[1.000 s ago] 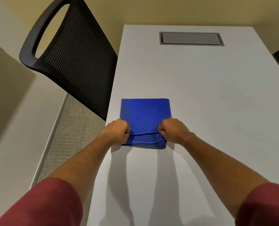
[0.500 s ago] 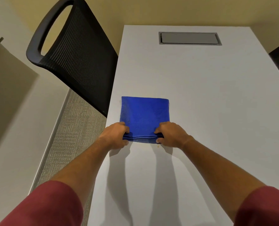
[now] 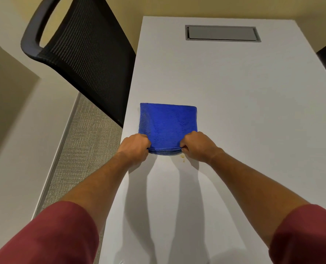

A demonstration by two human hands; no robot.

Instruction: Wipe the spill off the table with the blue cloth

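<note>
Both hands are pinching the near corners of the folded blue cloth (image 3: 167, 124): my left hand (image 3: 135, 148) is closing its grip on the corner at seven o'clock, my right hand (image 3: 198, 146) is doing the same at five o'clock, fingers curled under the lower hem. I am holding the cloth flat on the white desk (image 3: 244, 111), close to the desk's left edge, its far hem lying toward twelve o'clock.

A small yellowish spill (image 3: 182, 158) is showing just beside my right hand, at about six o'clock from the cloth's right corner, apparently outside the cloth. I judge that the wiping is not finished, since that spot is sitting uncovered.

What could go wrong: I am gripping only the corners, so the middle may be pressing too lightly and skating over the liquid, smearing it. My right wrist is hovering near the spot and could drag through it. The layers could also slide apart. The black chair (image 3: 86, 54) at ten o'clock is standing clear of my arms.
</note>
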